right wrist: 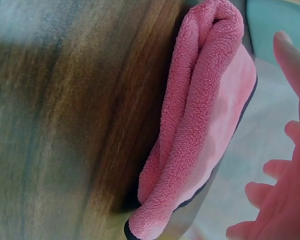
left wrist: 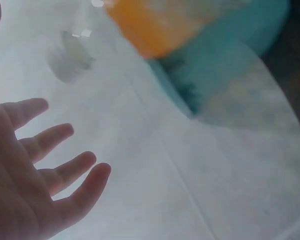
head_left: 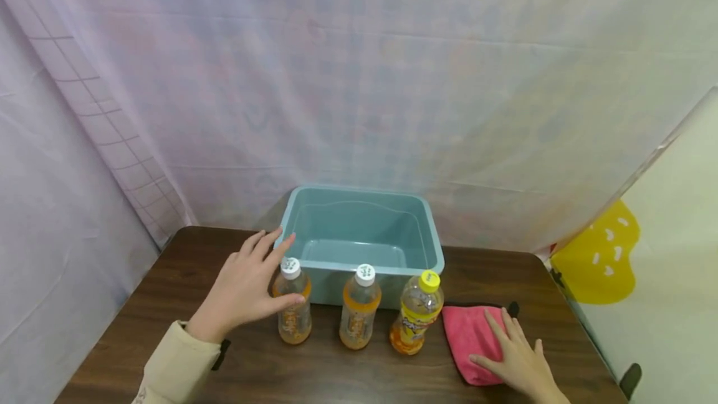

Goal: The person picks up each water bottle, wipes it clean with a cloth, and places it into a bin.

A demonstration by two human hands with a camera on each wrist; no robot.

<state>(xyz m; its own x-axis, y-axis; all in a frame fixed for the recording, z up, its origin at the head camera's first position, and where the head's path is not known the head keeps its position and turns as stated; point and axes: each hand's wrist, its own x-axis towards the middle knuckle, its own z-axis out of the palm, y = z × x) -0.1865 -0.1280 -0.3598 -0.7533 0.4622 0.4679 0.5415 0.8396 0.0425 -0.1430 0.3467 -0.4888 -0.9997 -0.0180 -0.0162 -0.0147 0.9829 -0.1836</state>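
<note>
Pale draped sheeting closes off everything behind the dark wooden surface (head_left: 168,285), so nothing of the room beyond shows. Against that sheeting stands a teal tub (head_left: 361,235), and I take it as my landmark. Just in front of its near wall stand three bottles in a row: a white-capped bottle (head_left: 293,304) at the tub's left corner, a middle bottle (head_left: 359,310), and a yellow-capped bottle (head_left: 417,313) toward its right corner. My left hand (head_left: 247,285) is spread with relaxed fingers, its thumb at the white-capped bottle; whether it truly touches I cannot tell, and my left wrist view gives only a blurred orange shape above my bare fingers (left wrist: 65,167). To the right of the tub's front, my right hand (head_left: 518,360) lies flat and released on a folded pink cloth (head_left: 471,338), which hides part of a black thing beneath it.
</note>
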